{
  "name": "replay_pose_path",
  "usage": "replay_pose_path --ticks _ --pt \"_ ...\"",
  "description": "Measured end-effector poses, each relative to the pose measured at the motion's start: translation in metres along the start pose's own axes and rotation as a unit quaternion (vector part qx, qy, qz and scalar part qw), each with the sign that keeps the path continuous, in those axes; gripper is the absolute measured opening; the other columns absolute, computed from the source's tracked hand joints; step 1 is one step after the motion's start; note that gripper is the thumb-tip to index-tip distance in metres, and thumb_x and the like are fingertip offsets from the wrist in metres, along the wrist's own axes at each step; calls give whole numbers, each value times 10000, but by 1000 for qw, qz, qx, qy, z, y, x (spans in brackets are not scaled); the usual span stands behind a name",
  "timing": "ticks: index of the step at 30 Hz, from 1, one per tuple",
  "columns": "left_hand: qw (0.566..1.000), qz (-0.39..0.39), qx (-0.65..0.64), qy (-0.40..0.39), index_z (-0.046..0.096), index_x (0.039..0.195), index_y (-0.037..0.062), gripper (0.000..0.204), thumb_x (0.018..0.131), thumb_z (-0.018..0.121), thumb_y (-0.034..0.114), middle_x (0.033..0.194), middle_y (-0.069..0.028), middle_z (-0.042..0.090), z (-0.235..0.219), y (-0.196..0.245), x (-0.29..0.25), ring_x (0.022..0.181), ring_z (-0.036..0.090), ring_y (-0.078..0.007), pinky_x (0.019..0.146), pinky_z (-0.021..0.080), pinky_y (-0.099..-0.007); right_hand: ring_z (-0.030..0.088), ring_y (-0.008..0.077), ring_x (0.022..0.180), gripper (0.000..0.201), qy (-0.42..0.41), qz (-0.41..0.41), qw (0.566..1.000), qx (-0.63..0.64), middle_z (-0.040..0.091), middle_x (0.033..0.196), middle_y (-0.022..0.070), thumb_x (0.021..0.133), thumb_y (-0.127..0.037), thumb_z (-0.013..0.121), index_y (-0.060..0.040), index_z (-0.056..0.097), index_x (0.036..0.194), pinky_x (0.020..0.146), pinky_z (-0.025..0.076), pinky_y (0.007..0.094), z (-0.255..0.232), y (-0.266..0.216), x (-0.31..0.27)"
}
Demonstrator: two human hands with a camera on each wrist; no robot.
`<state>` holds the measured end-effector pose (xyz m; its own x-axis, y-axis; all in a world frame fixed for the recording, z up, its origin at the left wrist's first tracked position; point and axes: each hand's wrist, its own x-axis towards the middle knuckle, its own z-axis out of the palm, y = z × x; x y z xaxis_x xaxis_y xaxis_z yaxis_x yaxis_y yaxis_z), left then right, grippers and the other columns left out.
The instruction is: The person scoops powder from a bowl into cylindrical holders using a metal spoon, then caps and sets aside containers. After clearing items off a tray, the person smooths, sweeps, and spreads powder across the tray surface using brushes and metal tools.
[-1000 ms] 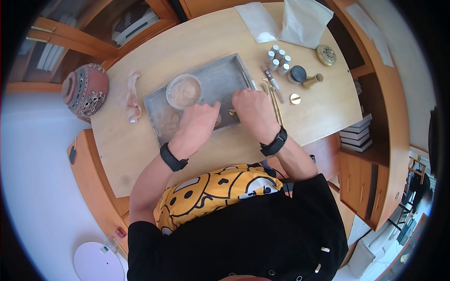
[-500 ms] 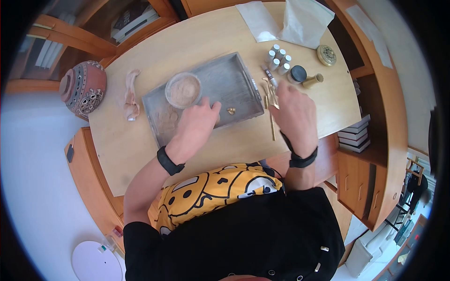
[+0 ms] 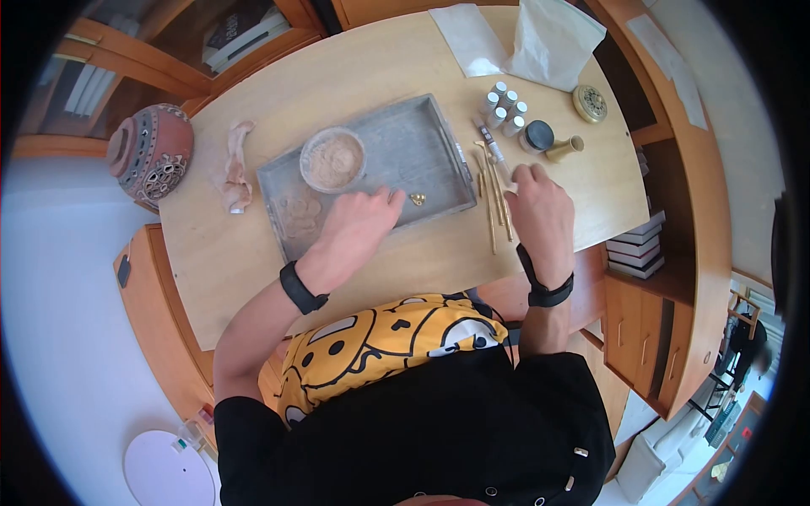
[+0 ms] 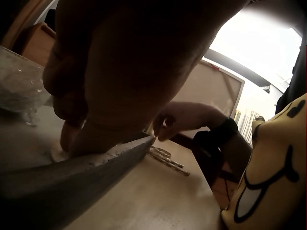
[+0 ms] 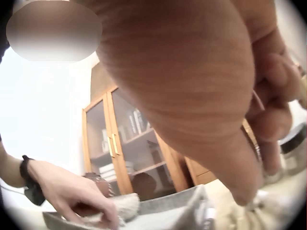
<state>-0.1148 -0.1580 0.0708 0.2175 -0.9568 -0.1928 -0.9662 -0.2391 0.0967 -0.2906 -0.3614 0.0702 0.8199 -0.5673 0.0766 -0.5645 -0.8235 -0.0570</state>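
Glass-doored cabinets (image 3: 240,38) stand behind the pale wooden table (image 3: 253,287), and books (image 3: 637,253) sit in a shelf at its right. On the table's left are a red-brown pot (image 3: 160,156) and a crumpled cloth (image 3: 238,169). At the far right lie a white bag (image 3: 553,42), a round tin (image 3: 590,103), vials (image 3: 506,108), a dark-lidded jar (image 3: 537,137) and a small brass vase (image 3: 565,149).

The grey tray (image 3: 405,143) holds a bowl (image 3: 334,160) of powder, some loose powder (image 3: 299,212) and a small gold piece (image 3: 418,199), which lies just beside the left hand (image 3: 359,226). That hand reaches over the tray's near wall, its fingers bent down. The right hand (image 3: 542,211) is beside the gold tools (image 3: 499,198), right of the tray, fingers bent.

The left wrist view shows a pale disc (image 4: 59,153) at the left fingertips, inside the near wall; the head view hides it behind the hand. Whether they pinch or only touch it, I cannot tell. The right wrist view shows a thin gold strip (image 5: 250,138) between right thumb and fingers; whether it is held is unclear.
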Motion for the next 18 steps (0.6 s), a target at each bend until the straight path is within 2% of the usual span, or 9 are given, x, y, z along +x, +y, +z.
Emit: replay_pose_path --ticks 2,3,4,5,7,11,12,13,18 --pt "999 26 11 39 552 949 -3 223 742 636 -4 902 -153 582 -2 0 0 707 681 -270 577 556 -358 676 301 727 110 40 -107 986 125 627 816 121 805 -78 647 -45 589 892 599 543 403 -6 -19 8" --pt "999 27 12 38 552 949 -3 223 742 636 -4 902 -153 582 -1 0 0 707 681 -270 577 556 -358 675 307 727 96 34 -153 978 139 626 806 125 790 -69 643 -46 601 873 604 541 407 -2 -30 11" --pt "999 19 3 38 550 971 -4 221 759 613 -12 929 -157 571 0 0 1 733 674 -297 594 554 -383 673 312 728 84 29 -198 968 151 624 797 129 776 -60 640 -46 613 855 609 539 410 4 -41 15" --pt "999 9 -6 38 547 994 -5 222 777 590 -21 956 -161 560 1 0 3 759 668 -324 611 552 -409 673 312 728 84 31 -196 968 151 624 797 129 776 -60 640 -46 613 855 609 539 410 10 -51 18" --pt "999 18 -12 42 555 997 -11 217 782 587 -18 957 -161 560 2 -1 5 768 667 -327 620 554 -413 655 323 724 109 -4 -267 946 186 618 762 118 777 -113 699 -59 639 850 630 523 424 24 -68 25" --pt "999 25 -18 17 571 999 -26 204 796 579 -12 962 -161 561 3 -4 9 791 664 -336 645 558 -423 664 334 739 84 -26 -260 951 163 632 754 125 773 -103 700 -59 653 827 628 525 414 36 -80 35" --pt "999 24 -18 17 571 999 -26 204 796 579 -12 962 -161 561 2 -4 9 791 664 -336 645 558 -423 678 324 713 27 -19 -260 953 151 641 723 135 759 -71 665 -56 659 780 609 533 394 36 -81 36" --pt "999 19 -22 16 571 993 -28 200 793 582 -13 966 -162 564 1 -4 10 795 663 -340 651 558 -427 692 315 688 39 -13 -259 956 139 650 692 144 744 -40 630 -53 666 733 591 542 373 35 -82 35" --pt "999 20 -35 5 581 971 -37 204 768 603 -19 983 -172 575 4 -8 17 812 657 -357 670 558 -439 697 295 676 48 -12 -255 958 127 653 670 140 738 -56 637 -56 670 703 574 542 363 33 -87 35"
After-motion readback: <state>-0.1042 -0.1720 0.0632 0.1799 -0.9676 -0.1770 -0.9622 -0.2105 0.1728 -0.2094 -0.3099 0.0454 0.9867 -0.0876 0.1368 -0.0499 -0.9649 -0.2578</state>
